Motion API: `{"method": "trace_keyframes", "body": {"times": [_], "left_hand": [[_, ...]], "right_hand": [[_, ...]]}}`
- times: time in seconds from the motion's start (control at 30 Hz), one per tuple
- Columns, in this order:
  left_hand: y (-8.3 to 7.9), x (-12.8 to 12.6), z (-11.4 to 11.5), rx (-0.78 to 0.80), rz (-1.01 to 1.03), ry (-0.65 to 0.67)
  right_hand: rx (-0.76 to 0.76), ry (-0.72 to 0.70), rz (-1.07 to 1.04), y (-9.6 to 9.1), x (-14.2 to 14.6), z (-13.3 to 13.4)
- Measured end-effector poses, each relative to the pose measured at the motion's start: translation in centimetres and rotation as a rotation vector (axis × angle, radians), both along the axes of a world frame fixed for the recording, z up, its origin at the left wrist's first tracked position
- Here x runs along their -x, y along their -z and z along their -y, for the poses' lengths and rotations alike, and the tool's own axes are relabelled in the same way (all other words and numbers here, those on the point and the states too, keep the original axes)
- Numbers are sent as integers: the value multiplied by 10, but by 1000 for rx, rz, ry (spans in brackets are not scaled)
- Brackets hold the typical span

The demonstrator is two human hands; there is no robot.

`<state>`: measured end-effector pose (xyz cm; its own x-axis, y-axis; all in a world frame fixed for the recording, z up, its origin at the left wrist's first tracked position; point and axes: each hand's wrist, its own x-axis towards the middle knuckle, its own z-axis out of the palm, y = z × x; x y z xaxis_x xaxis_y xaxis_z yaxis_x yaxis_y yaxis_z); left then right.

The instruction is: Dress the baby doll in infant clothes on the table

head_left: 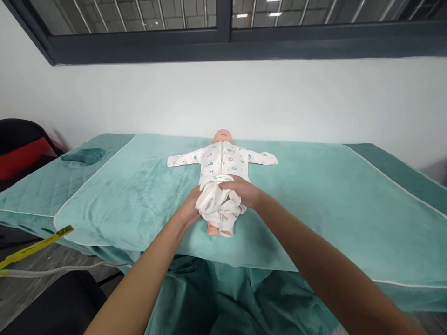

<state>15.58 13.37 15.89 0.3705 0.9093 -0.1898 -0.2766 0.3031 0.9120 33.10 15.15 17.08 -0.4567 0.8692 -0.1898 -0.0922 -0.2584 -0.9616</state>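
A baby doll (222,136) lies on its back on the green bed cover, head toward the wall and arms spread wide. It wears a white printed baby top (230,160). White printed baby trousers (213,201) are bunched around its hips and legs, and the feet show below. My left hand (190,204) grips the bunched trousers at the left side, with some fingers hidden behind the cloth. At the right, my right hand (240,190) pinches the trousers near the waist, its thumb reaching across the fabric.
The green bed cover (314,200) spreads wide on both sides. A face hole (83,156) is at the bed's left end. A yellow tag (38,246) and pale cable hang at lower left, near a black chair (66,302). The white wall (223,97) rises behind.
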Motion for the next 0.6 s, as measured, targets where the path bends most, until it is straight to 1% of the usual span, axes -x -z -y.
{"method": "trace_keyframes", "body": {"times": [0.07,0.1,0.13,0.17,0.23,0.3,0.33,0.4,0.5,0.6], "left_hand": [[-3,1,7,-33,-60,61],[-4,0,10,-39,-65,69],[-4,-1,13,-40,-51,51],[-4,-3,17,-39,-30,8],[-2,-8,28,-22,10,-141],[0,-15,43,28,34,-308],[1,-19,52,63,46,-386],[2,-28,73,125,88,-504],[4,-40,101,187,147,-623],[11,-45,119,241,166,-751]], "right_hand": [[-25,73,-38,4,3,1],[-58,87,-12,6,4,2],[-108,95,37,7,4,2],[-179,103,112,7,5,3],[-376,71,358,6,5,5],[-551,-3,604,4,6,6],[-610,-49,701,2,6,7],[-676,-142,830,-1,9,8],[-727,-265,991,-6,15,11],[-740,-319,1146,-7,21,14]]}}
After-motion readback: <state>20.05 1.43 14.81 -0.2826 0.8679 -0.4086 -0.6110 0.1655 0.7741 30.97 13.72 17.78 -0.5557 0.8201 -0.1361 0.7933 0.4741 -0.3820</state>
